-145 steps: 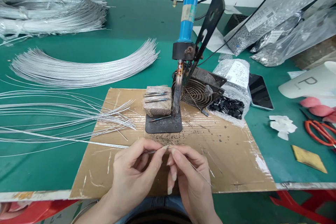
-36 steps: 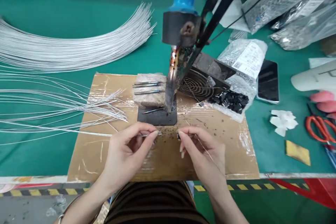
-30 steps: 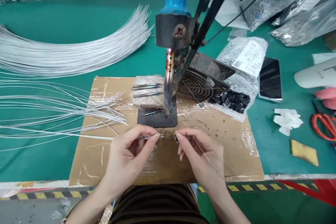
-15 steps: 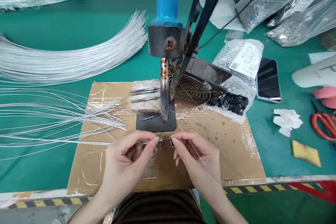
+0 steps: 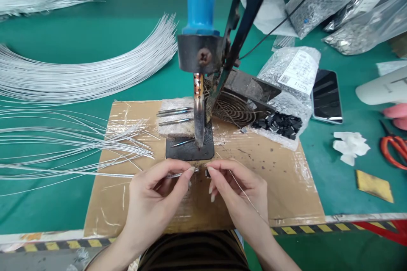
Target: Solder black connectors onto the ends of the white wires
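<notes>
Left hand (image 5: 159, 197) pinches wires (image 5: 119, 174), right hand (image 5: 241, 190) small black piece (image 5: 207, 173), just apart near front edge of table (image 5: 54, 217); I'd hold both level, gripping lightly.

The desk (image 5: 133, 21) is green, while the cardboard (image 5: 292, 190) is brown with whitish streaks and dark specks. The wires (image 5: 95, 77) are silvery white, the small part (image 5: 207, 173) and the chips (image 5: 280, 125) are black, and the iron's handle (image 5: 201, 4) is blue. The scissors (image 5: 383, 149) are orange-red, the sponge (image 5: 375, 186) is yellow, and the floor tape (image 5: 62, 245) has yellow and black stripes.
</notes>
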### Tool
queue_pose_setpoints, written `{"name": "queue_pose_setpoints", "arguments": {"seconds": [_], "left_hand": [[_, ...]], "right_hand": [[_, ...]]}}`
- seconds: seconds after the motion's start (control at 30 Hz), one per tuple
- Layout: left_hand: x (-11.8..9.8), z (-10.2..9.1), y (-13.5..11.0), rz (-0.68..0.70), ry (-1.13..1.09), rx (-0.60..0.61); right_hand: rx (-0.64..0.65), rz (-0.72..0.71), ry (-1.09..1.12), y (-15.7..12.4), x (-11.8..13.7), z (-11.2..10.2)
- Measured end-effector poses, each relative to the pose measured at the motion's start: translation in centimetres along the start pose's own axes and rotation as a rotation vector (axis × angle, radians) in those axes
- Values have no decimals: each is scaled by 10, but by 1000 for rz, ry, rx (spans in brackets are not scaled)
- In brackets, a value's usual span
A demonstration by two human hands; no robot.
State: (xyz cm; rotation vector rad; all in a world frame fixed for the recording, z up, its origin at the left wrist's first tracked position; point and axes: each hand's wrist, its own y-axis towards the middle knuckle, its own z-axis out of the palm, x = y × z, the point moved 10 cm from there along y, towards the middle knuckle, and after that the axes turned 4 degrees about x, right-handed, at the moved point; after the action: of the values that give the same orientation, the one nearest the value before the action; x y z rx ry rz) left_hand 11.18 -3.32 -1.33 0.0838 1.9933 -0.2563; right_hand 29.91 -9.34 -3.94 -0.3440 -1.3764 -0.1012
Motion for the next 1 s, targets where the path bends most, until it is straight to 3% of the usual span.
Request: {"name": "queue_pose_setpoints", "arguments": {"seconds": [0.3,1.0], "left_hand": [[-5,-2,-3,-83,-44,-47],[-5,2,-4,-128,-55,26]], "right_hand": [[3,1,-11,1,2,2],[-8,6,12,1,3,4]]}}
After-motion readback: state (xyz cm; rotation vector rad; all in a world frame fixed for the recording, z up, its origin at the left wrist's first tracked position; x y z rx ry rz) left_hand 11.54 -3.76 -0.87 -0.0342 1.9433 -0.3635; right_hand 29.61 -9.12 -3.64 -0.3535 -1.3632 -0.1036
